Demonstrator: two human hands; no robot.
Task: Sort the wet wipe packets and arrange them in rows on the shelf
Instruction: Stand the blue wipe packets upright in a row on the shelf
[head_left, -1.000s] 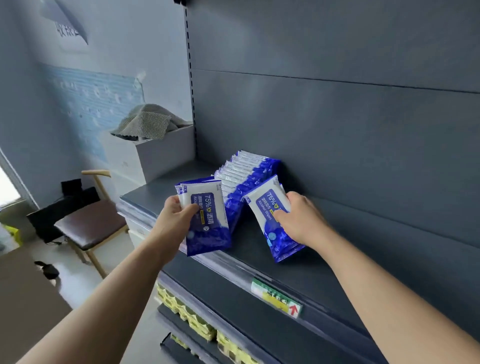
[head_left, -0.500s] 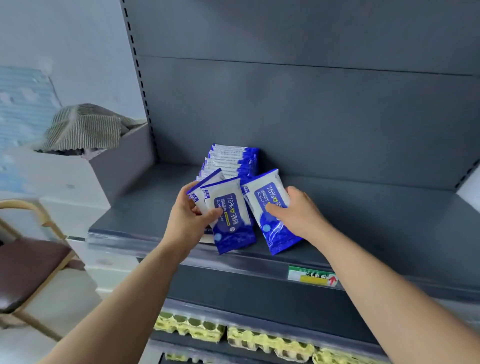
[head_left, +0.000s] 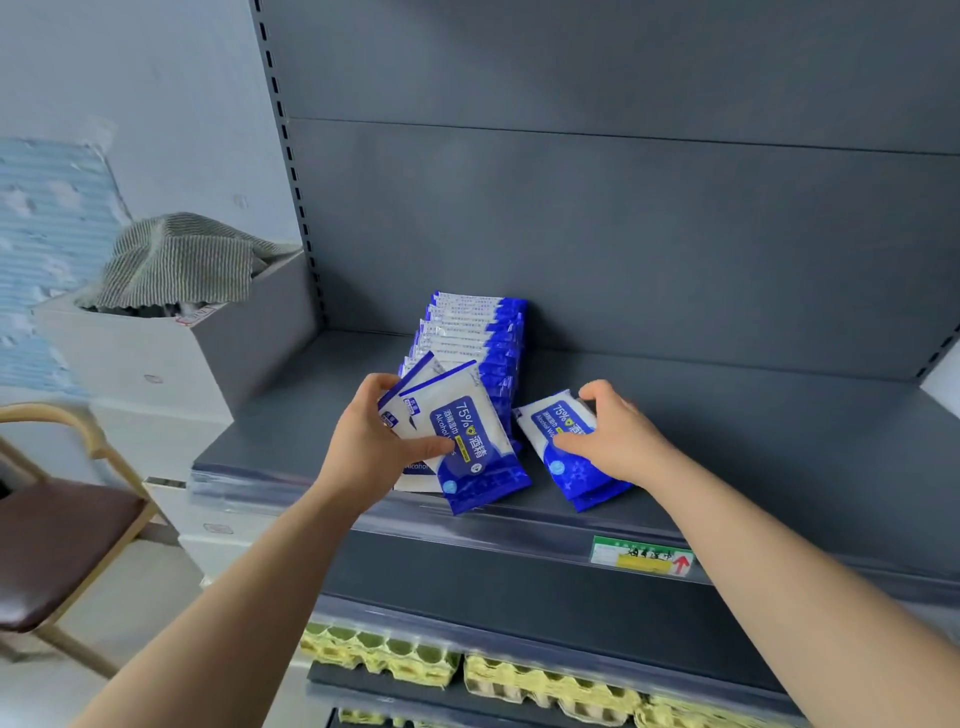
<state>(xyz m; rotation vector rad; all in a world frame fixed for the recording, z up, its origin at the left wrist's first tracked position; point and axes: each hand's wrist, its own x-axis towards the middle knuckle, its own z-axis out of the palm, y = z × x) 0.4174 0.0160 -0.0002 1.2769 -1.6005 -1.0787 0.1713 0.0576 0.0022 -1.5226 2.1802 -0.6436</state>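
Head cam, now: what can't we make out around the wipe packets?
Head view:
- Fanned packets in left hand: count unclear, overlapping, thumb covers some.
- Flat stack under right hand: one packet or two, hand hides it.
- Standing row: front hidden by the fan.
- Shelf label: print too small.

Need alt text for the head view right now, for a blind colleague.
The left hand grips fanned packets of alcohol wipes at the front of the grey shelf, while the right hand grips flat packets lying beside them. A packet row stands behind; egg trays sit below.
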